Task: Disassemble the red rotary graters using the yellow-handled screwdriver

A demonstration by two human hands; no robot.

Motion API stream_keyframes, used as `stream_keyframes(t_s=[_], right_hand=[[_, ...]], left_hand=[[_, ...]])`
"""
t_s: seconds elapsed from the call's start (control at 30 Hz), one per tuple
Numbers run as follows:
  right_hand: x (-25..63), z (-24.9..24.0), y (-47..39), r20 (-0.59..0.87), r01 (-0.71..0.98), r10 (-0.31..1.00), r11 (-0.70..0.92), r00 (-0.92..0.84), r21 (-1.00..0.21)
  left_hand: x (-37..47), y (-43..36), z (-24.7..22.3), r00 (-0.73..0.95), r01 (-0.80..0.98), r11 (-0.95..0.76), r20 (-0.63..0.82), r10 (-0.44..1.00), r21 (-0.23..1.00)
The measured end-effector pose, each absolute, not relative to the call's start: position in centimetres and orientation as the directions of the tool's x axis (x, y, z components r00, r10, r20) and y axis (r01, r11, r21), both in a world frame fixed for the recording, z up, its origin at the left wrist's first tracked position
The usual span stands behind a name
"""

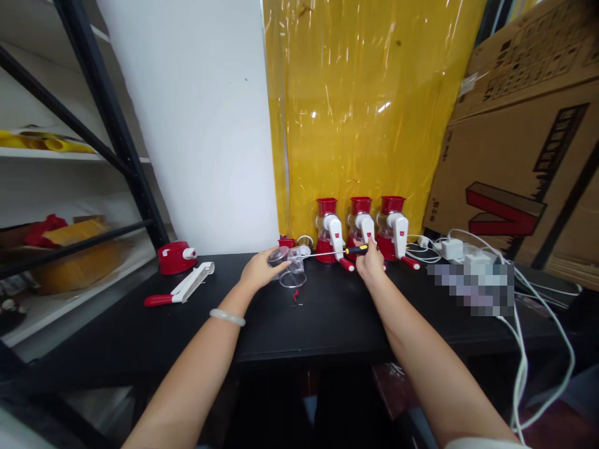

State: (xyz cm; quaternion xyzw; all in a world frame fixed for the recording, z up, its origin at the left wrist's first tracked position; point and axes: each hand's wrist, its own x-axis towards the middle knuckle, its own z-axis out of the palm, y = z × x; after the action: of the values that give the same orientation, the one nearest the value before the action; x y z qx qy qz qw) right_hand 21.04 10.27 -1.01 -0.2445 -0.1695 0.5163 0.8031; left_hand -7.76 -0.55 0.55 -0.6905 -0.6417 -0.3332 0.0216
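My left hand (pixel 259 271) is closed around a clear plastic housing (pixel 293 277), held just over the black table. In my right hand (pixel 371 262) is a screwdriver (pixel 356 249) with a yellow and black handle. Its long shaft points left, and the tip meets the side of the clear housing; whether it sits in a screw is too small to tell. Below the housing lie a small red part (pixel 296 295) and a few tiny pieces. Behind it are a grater drum (pixel 305 242) and a red piece (pixel 286 242), partly hidden.
Three red and white rotary graters (pixel 328 234) stand at the back, behind my right hand. On the left lie a red base (pixel 176 257) and a white crank handle (pixel 187 285) with a red grip. White cables and adapters (pixel 452 249) and a large cardboard box (pixel 519 149) occupy the right.
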Motion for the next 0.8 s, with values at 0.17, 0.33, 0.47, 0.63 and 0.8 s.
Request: stream_keyframes(t_s=[0.17, 0.33, 0.47, 0.63, 0.8], right_hand=[[21.44, -1.14, 10.13, -0.024, -0.691, 0.904, 0.31, 0.428, -0.653], [21.45, -1.25, 10.09, -0.018, -0.685, 0.914, 0.29, 0.405, -0.668], [21.43, -1.32, 10.26, -0.011, -0.699, 0.921, 0.288, 0.39, -0.654], [21.8, -1.13, 10.53, -0.091, -0.813, 0.949, 0.206, 0.301, -0.545], [22.07, -0.69, 10.24, -0.1, -0.86, 0.971, 0.142, 0.217, -0.49]], left_hand=[[-7.86, -0.45, 0.46, -0.039, 0.903, -0.182, 0.498, 0.866, 0.389], [-7.96, -0.35, 0.38, -0.03, 0.901, -0.192, 0.495, 0.868, 0.39], [-7.9, -0.39, 0.38, -0.038, 0.9, -0.189, 0.501, 0.865, 0.394], [-7.8, -0.55, 0.46, -0.023, 0.897, -0.203, 0.501, 0.865, 0.392], [-7.89, -0.41, 0.36, -0.03, 0.9, -0.2, 0.511, 0.859, 0.388]])
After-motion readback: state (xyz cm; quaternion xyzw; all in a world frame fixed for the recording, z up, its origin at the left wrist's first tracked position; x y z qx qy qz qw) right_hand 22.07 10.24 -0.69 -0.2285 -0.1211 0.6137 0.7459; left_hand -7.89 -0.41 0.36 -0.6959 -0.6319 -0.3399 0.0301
